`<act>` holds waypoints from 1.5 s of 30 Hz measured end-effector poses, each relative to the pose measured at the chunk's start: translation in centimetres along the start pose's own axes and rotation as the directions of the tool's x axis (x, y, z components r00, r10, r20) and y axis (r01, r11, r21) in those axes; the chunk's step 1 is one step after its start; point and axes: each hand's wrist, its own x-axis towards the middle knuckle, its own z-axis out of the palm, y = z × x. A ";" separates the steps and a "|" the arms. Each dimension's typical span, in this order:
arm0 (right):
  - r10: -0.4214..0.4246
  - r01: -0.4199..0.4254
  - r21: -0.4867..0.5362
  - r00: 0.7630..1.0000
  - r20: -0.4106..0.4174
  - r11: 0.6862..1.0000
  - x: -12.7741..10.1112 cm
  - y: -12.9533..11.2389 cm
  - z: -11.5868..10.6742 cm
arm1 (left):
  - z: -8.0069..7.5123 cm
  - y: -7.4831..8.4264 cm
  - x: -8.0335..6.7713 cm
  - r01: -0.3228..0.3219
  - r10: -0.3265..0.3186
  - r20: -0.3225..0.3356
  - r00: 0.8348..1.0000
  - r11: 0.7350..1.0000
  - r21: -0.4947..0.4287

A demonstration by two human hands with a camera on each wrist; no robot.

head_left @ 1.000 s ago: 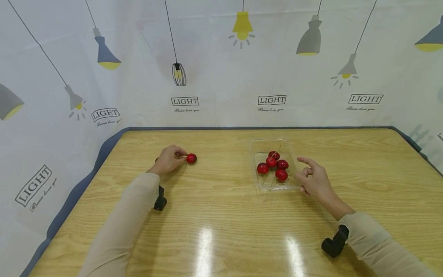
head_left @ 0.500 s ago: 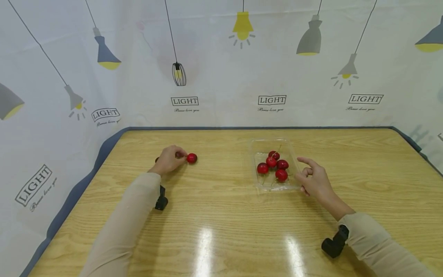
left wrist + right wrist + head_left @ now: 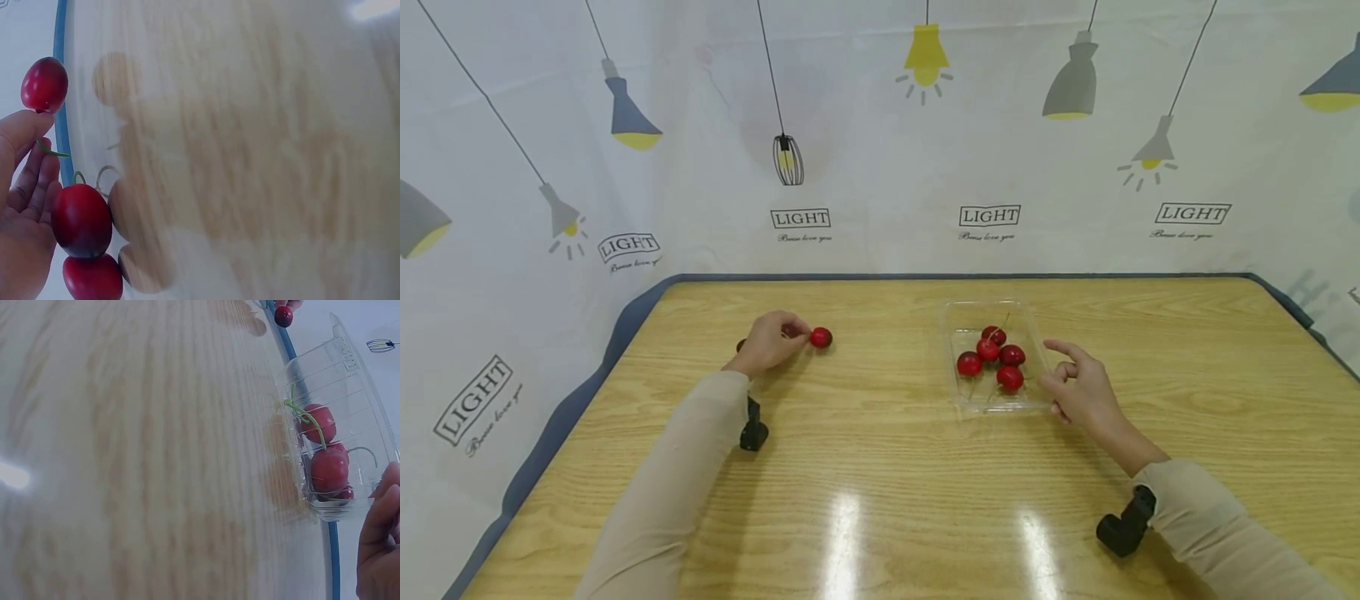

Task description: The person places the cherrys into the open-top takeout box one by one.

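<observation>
My left hand rests on the wooden table and pinches the stem of a red cherry, which hangs off its fingertips to the right. In the left wrist view this held cherry shows above two more cherries lying close by the palm. A clear plastic tray holds several red cherries. My right hand sits just right of the tray, index finger out, other fingers loosely curled, holding nothing. In the right wrist view the tray and its cherries appear.
A white cloth with lamp prints walls in the table's back and left sides. A blue table border runs along the left and far edges. Black wrist cameras sit under both sleeves.
My left hand has carried the pinched cherry a little to the right and slightly farther away. My right hand has stayed beside the tray.
</observation>
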 end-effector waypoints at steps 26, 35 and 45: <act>0.006 -0.006 0.017 1.000 0.014 1.000 0.1 0.0 0.1 | 0.4 1.0 0.3 0.031 -0.032 -0.019 0.999 0.998 -0.062; 0.002 -0.002 0.007 1.000 0.007 1.000 0.0 0.0 0.0 | 0.1 1.4 0.0 0.012 -0.015 -0.034 0.999 0.996 -0.083; -0.009 0.009 -0.002 1.000 0.003 1.000 0.0 0.2 0.0 | -0.2 1.6 0.1 -0.013 0.007 -0.066 0.998 0.996 -0.084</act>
